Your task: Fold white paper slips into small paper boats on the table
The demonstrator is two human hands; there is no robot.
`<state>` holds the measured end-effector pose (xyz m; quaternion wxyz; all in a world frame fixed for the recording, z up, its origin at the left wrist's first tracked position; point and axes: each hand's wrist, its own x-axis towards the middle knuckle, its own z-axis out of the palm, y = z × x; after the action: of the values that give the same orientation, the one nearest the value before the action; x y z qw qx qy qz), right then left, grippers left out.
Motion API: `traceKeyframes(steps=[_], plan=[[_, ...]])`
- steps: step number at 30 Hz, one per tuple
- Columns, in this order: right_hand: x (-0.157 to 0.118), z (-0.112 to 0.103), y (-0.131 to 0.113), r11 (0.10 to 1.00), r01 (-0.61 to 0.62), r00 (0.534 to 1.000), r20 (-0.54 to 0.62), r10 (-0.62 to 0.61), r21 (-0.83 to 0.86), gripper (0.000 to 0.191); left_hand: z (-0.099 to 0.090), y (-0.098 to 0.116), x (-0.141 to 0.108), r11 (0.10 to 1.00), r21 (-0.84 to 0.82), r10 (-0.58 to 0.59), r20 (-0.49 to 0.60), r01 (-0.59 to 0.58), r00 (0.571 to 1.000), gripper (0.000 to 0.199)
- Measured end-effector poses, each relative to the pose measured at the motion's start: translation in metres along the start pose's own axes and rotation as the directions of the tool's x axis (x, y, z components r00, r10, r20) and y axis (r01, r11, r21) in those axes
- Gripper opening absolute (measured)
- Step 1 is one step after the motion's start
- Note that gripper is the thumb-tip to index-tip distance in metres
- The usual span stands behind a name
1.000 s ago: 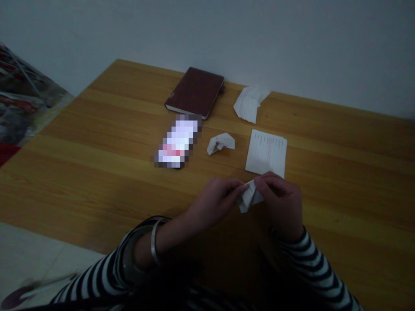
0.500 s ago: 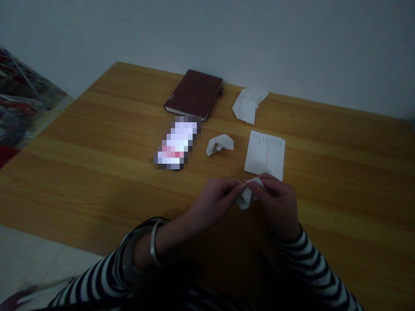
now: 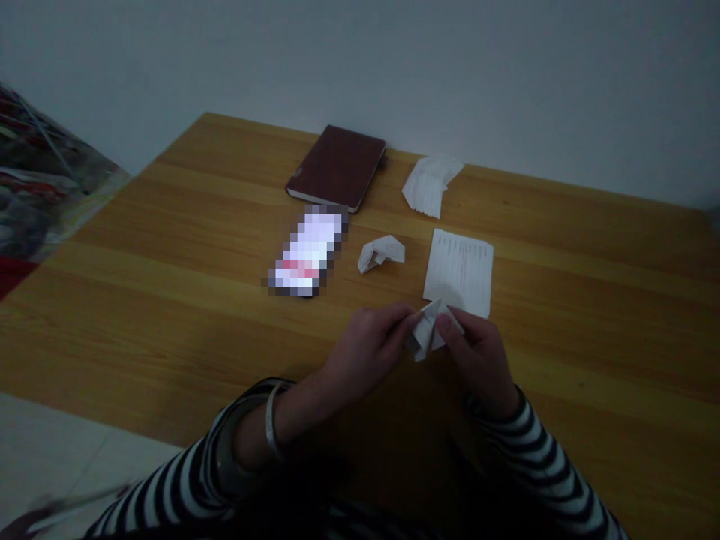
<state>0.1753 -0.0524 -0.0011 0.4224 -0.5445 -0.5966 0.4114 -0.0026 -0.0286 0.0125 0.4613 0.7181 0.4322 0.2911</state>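
Between my two hands is a small folded piece of white paper point(image 3: 426, 330), with creased flaps that stand apart. My left hand point(image 3: 368, 349) pinches its left side between thumb and fingers. On the other side, my right hand point(image 3: 478, 356) grips the paper with the thumb pressed on its front face. Just beyond my hands lies a stack of printed paper sheets point(image 3: 458, 270). A folded paper piece point(image 3: 382, 251) rests on the table to the left of that stack.
A phone point(image 3: 309, 251) with a lit, blurred screen lies left of the folded piece. Behind it is a dark red notebook point(image 3: 340, 165). A fanned row of folded papers point(image 3: 430, 184) sits near the wall. All rest on the wooden table point(image 3: 169, 262).
The folded paper in my hands has opened wider at the top, its flaps now spread. My right fingers have shifted down and off its top edge. The view has tilted slightly.
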Motion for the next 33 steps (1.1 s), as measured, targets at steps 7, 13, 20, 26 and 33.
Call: traceKeyframes(steps=[7, 13, 20, 26, 33], plan=[[-0.0001, 0.0004, -0.0004, 0.993, 0.027, 0.998, -0.047, -0.032, -0.118, 0.027, 0.0021, -0.0013, -0.0001, 1.0, 0.028, -0.008, 0.035, 0.007, 0.999, 0.032], [0.0008, -0.0038, -0.0009, 0.975, 0.071, 0.988, -0.119, -0.097, -0.209, 0.03, -0.0002, -0.002, 0.001, 0.988, 0.15, -0.039, 0.076, 0.027, 0.996, 0.034], [0.0012, -0.0026, 0.0039, 0.989, -0.095, 0.995, 0.041, 0.09, 0.117, 0.033, -0.0012, -0.0001, 0.0007, 0.998, 0.069, -0.006, 0.022, 0.004, 1.0, 0.037], [-0.0009, -0.0001, 0.0005, 0.991, -0.078, 0.996, -0.022, 0.081, 0.105, 0.035, 0.0002, 0.0014, -0.0001, 0.999, -0.032, -0.034, 0.027, 0.035, 0.999, 0.037], [-0.0011, 0.0025, 0.0003, 0.969, -0.126, 0.99, 0.083, 0.111, 0.21, 0.033, -0.0012, 0.0011, 0.0005, 0.996, -0.07, -0.058, -0.058, 0.053, 0.997, 0.035]])
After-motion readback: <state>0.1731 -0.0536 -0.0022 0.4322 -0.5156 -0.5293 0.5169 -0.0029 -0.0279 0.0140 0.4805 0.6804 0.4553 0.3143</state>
